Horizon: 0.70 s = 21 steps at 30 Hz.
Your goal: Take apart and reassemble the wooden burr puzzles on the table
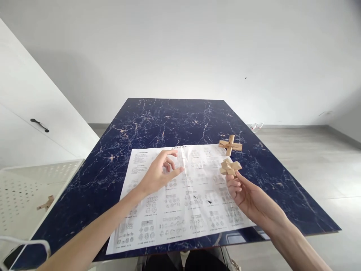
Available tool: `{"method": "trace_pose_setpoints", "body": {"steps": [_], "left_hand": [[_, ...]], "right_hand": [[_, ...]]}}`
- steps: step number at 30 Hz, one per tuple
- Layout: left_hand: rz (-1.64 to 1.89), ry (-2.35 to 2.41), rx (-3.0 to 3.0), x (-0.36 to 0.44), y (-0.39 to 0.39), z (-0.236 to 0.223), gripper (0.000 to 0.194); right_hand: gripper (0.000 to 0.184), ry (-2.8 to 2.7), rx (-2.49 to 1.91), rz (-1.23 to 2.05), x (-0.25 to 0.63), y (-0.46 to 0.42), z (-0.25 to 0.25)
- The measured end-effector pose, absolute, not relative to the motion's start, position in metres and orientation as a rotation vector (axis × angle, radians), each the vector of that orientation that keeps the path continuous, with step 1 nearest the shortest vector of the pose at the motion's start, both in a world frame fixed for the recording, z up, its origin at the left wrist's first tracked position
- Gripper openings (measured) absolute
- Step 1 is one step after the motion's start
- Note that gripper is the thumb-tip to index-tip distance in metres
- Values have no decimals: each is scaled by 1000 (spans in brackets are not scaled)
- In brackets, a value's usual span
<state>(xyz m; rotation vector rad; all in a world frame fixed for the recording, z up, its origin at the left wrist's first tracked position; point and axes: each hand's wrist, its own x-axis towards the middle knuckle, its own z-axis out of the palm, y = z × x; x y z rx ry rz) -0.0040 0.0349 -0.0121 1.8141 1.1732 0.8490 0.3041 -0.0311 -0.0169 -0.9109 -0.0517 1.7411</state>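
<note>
My right hand (pixel 245 192) is raised palm up over the right side of a printed instruction sheet (pixel 180 195) and holds a small wooden burr puzzle (pixel 229 166) at its fingertips. A second wooden puzzle, cross-shaped (pixel 230 145), stands on the sheet's far right corner, just beyond the held one. My left hand (pixel 160 173) hovers over the upper middle of the sheet. Its fingers are loosely curled, with thumb and forefinger apart and nothing in them.
The sheet lies on a dark blue marbled table (pixel 169 120). A white perforated cart or shelf (pixel 25 188) at the left holds a small wooden piece (pixel 46 203). A white cabinet with a black handle (pixel 39 125) stands at the far left. Grey floor shows to the right.
</note>
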Motion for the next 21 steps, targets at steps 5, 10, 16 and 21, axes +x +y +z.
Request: {"method": "trace_pose_setpoints", "body": {"steps": [5, 10, 16, 21], "left_hand": [[887, 1178, 1948, -4, 34, -1, 42], [761, 1321, 2146, -30, -1, 10, 42], [786, 1781, 2245, -98, -61, -25, 60], [707, 2036, 2159, -121, -71, -48, 80]], "right_hand": [[20, -55, -961, 1541, 305, -37, -24], [30, -745, -1081, 1410, 277, -78, -34], [52, -1377, -1164, 1205, 271, -95, -28], [54, -1468, -1151, 1177, 276, -90, -33]]}}
